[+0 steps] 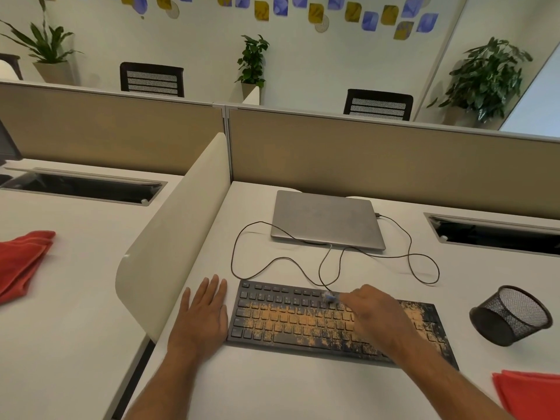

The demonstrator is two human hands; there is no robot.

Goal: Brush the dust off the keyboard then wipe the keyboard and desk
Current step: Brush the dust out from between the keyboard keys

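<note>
Brushing step: right hand (368,310) pinches small brush (329,297) over dusty keyboard (291,324); left hand (206,310) flat, empty beside it; next, sweep orange dust leftward

A flat black dust-strewn keyboard (330,322) lies near the front of the white desk (272,383). Behind it lies a closed grey laptop (325,219), a thin black cable (418,262) looping between them. Right of the keyboard a black mesh cup (512,313) lies tipped; a folded red cloth (530,392) lies at the front right corner.

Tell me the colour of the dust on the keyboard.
Orange-tan dust over the black keyboard, seen in the head view.
</note>
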